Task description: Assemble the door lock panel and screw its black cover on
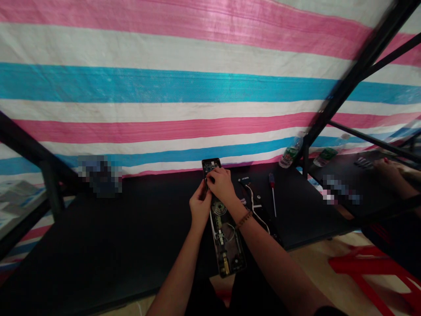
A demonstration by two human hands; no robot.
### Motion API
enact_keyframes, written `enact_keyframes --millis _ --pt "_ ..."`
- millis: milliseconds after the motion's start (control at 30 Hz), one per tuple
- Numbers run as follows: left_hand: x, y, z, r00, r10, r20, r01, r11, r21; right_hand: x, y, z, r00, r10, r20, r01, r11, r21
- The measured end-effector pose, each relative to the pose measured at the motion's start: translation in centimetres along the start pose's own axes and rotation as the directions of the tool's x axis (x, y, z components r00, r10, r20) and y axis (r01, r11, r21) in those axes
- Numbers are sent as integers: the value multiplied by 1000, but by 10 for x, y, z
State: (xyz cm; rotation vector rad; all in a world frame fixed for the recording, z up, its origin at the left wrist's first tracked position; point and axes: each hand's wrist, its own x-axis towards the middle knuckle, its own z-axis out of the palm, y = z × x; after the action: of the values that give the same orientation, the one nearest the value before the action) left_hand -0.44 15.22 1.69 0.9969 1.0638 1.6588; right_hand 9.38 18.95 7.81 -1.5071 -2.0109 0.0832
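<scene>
A long, narrow black device with its inside exposed [226,245] lies over the table's front edge, showing brass-coloured fittings, wires and a round coil-like part. At its far end is a small circuit area [210,165]. My left hand [200,206] grips the device's left side near that end, fingers closed. My right hand [221,182] is pinched over the far end, just right of my left hand. Whatever sits between its fingertips is hidden. Right of the device lies a dark panel with a white cable [252,197], partly behind my right forearm.
A screwdriver with a red and dark handle [272,182] lies on the black table [131,237]. Plastic bottles [289,153] stand by the black metal frame [348,87]. A striped sheet [184,87] hangs behind. Another person's hand [388,169] and a red stool [371,263] are at right.
</scene>
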Motion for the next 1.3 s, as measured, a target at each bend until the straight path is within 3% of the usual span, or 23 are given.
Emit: enact_keyframes --millis 367,533,667,800,933,1167,1300 --pt "0 2 -1 1000 12 3 -12 1000 21 3 -1 2 1000 8 -26 -7 999 41" --pt "-4 8 1 1000 -27 7 27 1000 8 -11 4 -10 990 34 -140 19 932 362" --pt "-6 9 3 1000 -18 -3 18 1000 3 -51 13 -33 966 132 -221 2 854 520" --pt "-7 8 4 1000 1 -3 -1 1000 19 -103 29 -55 978 186 -98 -117 869 480" --pt "-6 7 5 999 -19 -40 19 1000 16 -137 58 -69 944 308 -114 -246 892 379" --pt "-6 11 4 996 -73 -48 77 994 81 -150 107 -72 921 385 -57 -368 909 195" --pt "-6 9 2 995 -88 -36 91 992 85 -146 118 -70 918 397 -12 -380 888 260"
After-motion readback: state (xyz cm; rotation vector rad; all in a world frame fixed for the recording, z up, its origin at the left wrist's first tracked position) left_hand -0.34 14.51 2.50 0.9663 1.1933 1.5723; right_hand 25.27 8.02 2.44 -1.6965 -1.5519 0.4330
